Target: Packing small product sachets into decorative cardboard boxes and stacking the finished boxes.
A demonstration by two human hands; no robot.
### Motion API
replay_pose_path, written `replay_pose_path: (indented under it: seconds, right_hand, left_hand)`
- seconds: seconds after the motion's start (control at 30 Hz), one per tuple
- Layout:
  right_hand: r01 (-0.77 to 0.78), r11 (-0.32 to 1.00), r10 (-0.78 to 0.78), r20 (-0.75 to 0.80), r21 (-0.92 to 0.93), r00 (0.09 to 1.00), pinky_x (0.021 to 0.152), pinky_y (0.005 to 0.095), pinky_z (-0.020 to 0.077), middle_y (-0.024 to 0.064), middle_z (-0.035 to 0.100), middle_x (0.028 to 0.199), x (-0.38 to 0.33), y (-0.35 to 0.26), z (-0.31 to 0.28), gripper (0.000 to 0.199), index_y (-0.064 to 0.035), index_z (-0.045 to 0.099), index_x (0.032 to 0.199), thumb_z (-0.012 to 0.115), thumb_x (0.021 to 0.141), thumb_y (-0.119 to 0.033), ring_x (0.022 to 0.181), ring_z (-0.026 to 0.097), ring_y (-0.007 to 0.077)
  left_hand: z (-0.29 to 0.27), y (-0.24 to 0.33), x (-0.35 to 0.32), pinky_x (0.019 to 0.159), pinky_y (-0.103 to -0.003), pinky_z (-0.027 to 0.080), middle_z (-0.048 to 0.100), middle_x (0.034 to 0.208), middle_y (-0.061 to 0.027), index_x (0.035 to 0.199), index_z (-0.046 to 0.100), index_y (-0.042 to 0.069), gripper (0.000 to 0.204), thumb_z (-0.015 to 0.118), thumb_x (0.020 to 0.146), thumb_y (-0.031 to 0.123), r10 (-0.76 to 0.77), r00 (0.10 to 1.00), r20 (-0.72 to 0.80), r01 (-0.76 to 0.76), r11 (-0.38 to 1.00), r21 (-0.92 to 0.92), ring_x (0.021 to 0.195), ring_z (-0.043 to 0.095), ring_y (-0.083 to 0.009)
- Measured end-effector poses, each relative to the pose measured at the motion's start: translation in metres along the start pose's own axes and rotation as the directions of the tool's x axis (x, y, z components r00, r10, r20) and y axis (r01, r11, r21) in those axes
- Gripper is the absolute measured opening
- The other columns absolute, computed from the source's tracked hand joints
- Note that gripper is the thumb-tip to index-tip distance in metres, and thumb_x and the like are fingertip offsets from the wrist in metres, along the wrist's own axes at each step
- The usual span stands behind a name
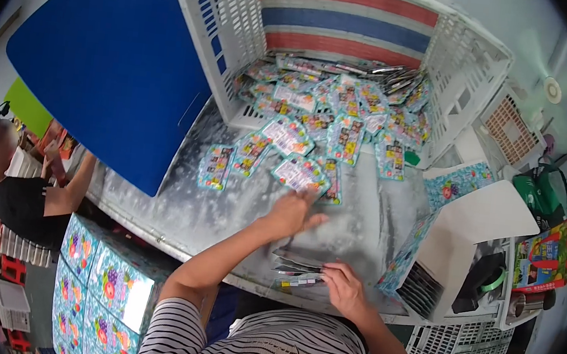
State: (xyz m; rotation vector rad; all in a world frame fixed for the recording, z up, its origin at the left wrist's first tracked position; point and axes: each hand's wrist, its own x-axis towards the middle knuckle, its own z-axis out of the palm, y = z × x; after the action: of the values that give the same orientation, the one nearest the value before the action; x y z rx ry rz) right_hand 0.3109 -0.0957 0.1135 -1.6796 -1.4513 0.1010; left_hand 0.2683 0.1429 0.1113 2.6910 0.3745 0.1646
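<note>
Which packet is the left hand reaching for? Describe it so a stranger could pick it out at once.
Start at the big white slatted crate lying tipped on the dusty grey table, with flat light-blue packets spilling out of its mouth. Follow the spill to its near edge, by the left hand. The packet lies just beyond the fingertips, closer to them than any other in the pile.

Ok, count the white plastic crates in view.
3: a tipped crate spilling packets on the table, a small crate at far right, another crate under the table's right end. Others may be hidden.
</note>
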Motion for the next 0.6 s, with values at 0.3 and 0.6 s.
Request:
replay_pose_path:
  seconds: [0.3, 0.6]
  right_hand:
    - [-0.256, 0.941, 0.257, 0.028, 0.222, 0.966, 0.068, 0.0370, 0.0527, 0.0150, 0.062, 0.097, -0.003, 0.009, -0.002, 0.014, 0.0009, 0.059, 0.094, 0.065, 0.081, 0.002, 0.082, 0.063, 0.0311]
    - [-0.216, 0.944, 0.235, -0.049, 0.251, 0.971, 0.065, 0.0288, 0.0504, 0.0126, 0.065, 0.093, 0.013, 0.029, 0.007, 0.007, 0.0011, 0.060, 0.091, 0.062, 0.084, 0.000, 0.074, 0.064, 0.0213]
  left_hand:
    - [0.029, -0.029, 0.035, 0.093, -0.046, 0.047, 0.048, 0.125, -0.0322, 0.127, 0.042, -0.013, 0.068, 0.066, 0.077, 0.026, -0.171, 0.983, 0.064, 0.147, 0.948, 0.284, 0.113, 0.049, -0.0494]
    - [-0.006, -0.010, -0.068, 0.087, -0.030, 0.046, 0.063, 0.102, -0.0117, 0.112, 0.056, -0.005, 0.023, 0.046, 0.095, 0.008, -0.410, 0.909, -0.077, 0.185, 0.562, -0.806, 0.096, 0.059, -0.0166]
